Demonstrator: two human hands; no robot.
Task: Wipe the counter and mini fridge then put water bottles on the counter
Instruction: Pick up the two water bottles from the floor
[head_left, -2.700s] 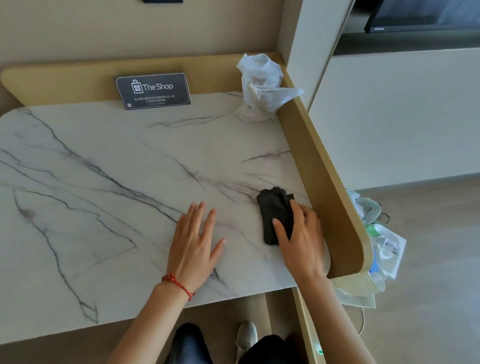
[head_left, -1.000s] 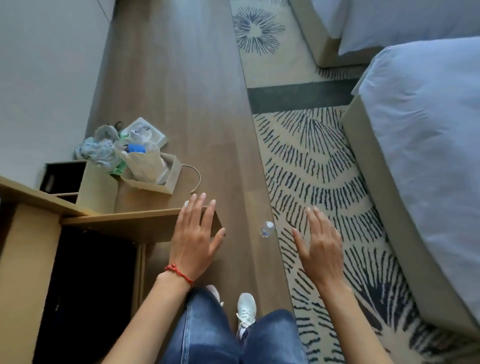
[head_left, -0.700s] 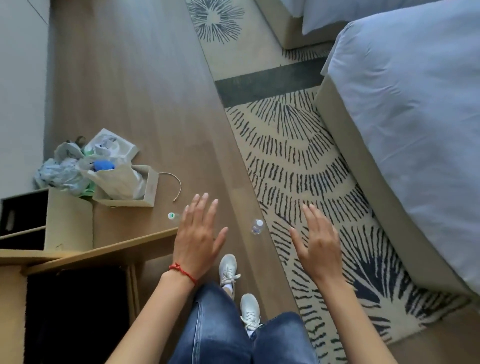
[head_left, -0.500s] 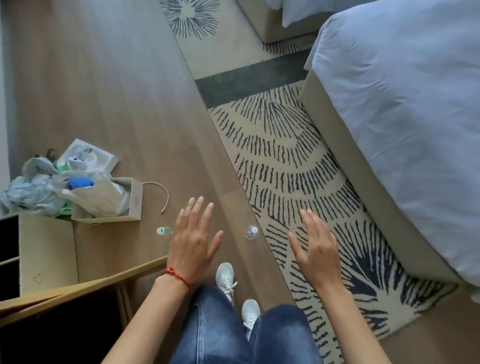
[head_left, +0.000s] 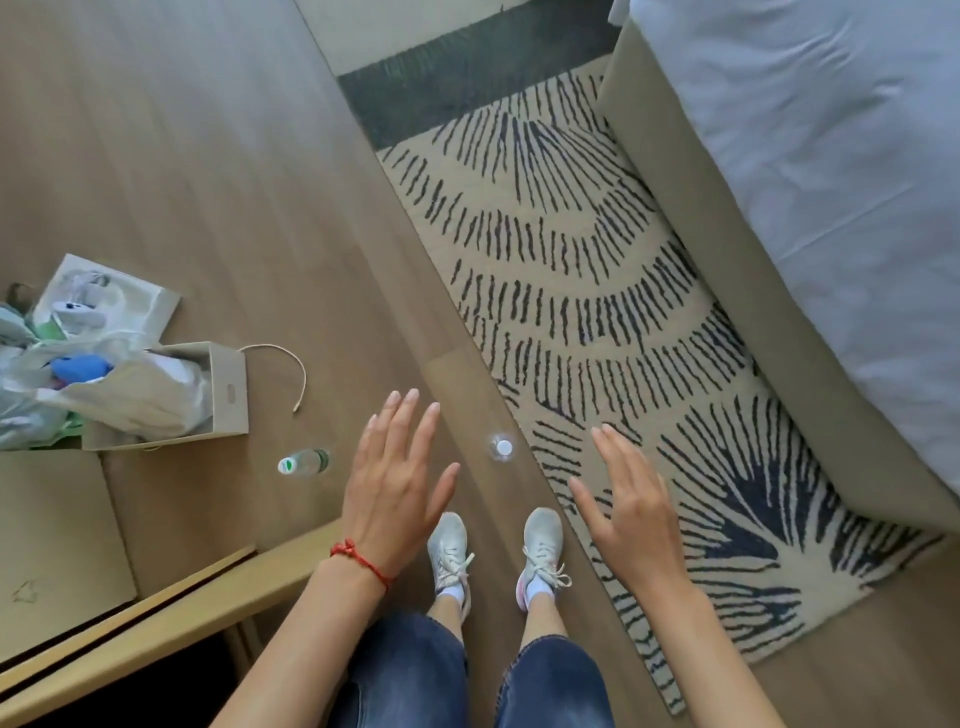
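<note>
Two clear water bottles stand on the wood floor, seen from above. One water bottle with a green-and-white cap (head_left: 304, 462) is left of my left hand (head_left: 397, 480). The other water bottle with a white cap (head_left: 502, 447) stands between my hands, at the rug's edge. My left hand, with a red string at the wrist, hovers open and flat above the floor. Held the same way, my right hand (head_left: 626, 501) is open with fingers apart over the rug. Neither hand touches a bottle. The counter top and the black cloth are out of view.
A paper bag (head_left: 171, 400) stuffed with plastic and rubbish lies on the floor at left. The counter's wooden edge (head_left: 156, 618) crosses the lower left. A patterned rug (head_left: 597, 312) and a bed (head_left: 831, 156) fill the right side. My shoes (head_left: 493, 556) stand on the floor.
I turned away from the marble counter, leaving the black cloth there, and now face the floor. Since half a second ago the view has swung further right; both hands stay open and empty.
</note>
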